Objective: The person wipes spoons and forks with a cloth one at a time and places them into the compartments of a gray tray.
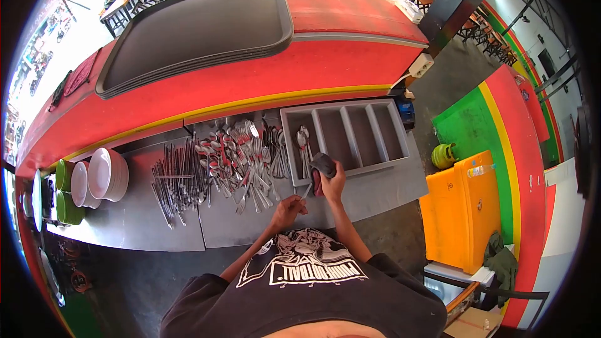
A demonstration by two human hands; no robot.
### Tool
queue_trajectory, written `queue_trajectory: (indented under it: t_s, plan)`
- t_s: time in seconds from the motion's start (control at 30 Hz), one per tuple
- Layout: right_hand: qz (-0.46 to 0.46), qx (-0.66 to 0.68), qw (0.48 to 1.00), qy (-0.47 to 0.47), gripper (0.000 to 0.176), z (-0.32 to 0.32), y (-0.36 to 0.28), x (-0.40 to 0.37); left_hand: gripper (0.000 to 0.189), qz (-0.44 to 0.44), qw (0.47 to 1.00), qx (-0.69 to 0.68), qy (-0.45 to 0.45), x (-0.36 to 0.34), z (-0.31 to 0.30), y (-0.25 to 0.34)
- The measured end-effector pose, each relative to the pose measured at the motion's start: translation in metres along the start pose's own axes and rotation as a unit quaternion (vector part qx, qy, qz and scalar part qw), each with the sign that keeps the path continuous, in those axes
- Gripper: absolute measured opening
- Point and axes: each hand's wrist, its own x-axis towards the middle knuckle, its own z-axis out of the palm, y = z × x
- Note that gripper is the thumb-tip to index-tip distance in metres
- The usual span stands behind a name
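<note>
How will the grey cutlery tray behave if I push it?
The cutlery tray looks like rigid plastic, so it should move as one piece. With only a few spoons in one end compartment, it is probably light and may slide easily on the smooth metal counter.

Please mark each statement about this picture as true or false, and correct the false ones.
1. The right hand holds a cloth. True.
2. The black trays lie on the steel counter beside the loose cutlery. False: they are stacked on the red counter above it.
3. In the cutlery tray, spoons lie only in the leftmost compartment. True.
4. The white bowls stand to the right of the cutlery tray. False: they are stacked at the left end of the steel counter.
</note>
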Motion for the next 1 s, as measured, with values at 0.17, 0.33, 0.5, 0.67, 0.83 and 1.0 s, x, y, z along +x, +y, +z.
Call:
queue_trajectory:
  t_s: [0.17, 0.33, 0.5, 0.67, 0.83, 1.0]
  plan:
    - [0.046, 0.093, 0.994, 0.031, 0.028, 0.001, 0.005, 0.0, 0.022, -0.015, 0.999, 0.033, 0.021, -0.006, -0.005, 0.007]
    - [0.074, 0.145, 0.986, 0.025, 0.029, -0.005, 0.008, 0.003, 0.023, -0.009, 0.999, 0.018, 0.042, -0.004, -0.01, 0.005]
    - [0.119, 0.231, 0.962, -0.082, 0.034, -0.023, -0.004, -0.002, 0.024, 0.012, 0.996, -0.005, 0.085, 0.004, -0.016, 0.016]
    - [0.155, 0.245, 0.924, -0.25, 0.045, -0.031, -0.047, -0.036, 0.017, 0.002, 0.989, 0.089, 0.117, 0.01, -0.024, 0.04]
    - [0.058, 0.229, 0.919, -0.315, 0.046, -0.01, -0.044, -0.053, 0.013, 0.125, 0.969, 0.14, 0.16, 0.014, -0.019, 0.032]
    - [0.006, 0.149, 0.957, -0.25, 0.04, -0.012, -0.041, -0.036, 0.016, 0.107, 0.963, 0.178, 0.17, 0.02, -0.02, 0.026]
